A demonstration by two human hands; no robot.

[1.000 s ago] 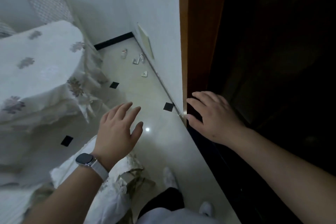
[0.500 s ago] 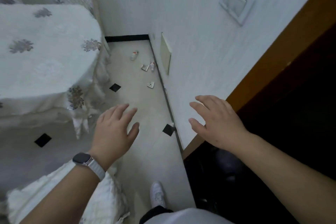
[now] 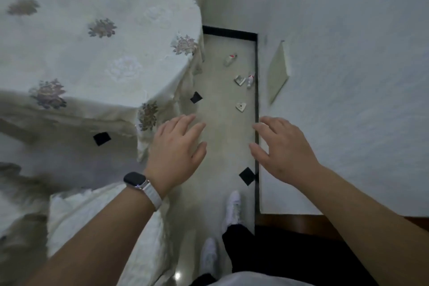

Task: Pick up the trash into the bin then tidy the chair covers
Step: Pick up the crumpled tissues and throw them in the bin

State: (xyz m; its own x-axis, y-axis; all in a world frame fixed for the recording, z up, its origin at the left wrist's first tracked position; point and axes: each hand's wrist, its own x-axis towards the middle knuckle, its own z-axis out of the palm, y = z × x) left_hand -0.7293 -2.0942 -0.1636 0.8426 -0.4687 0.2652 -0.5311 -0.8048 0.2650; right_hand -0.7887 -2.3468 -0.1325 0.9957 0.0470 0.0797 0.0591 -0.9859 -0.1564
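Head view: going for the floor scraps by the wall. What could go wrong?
The four small pale scraps of trash lie scattered in a narrow floor strip; the one nearest the black skirting strip is easily missed.
No bin is in view, and the open left hand and right hand must carry several pieces; some may drop.
The white floral fabric chair cover droops beside the path; a foot might snag it.

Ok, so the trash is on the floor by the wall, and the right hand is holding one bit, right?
Not quite. The trash does lie on the floor by the wall, but the right hand is open and holds nothing. The head view shows it.
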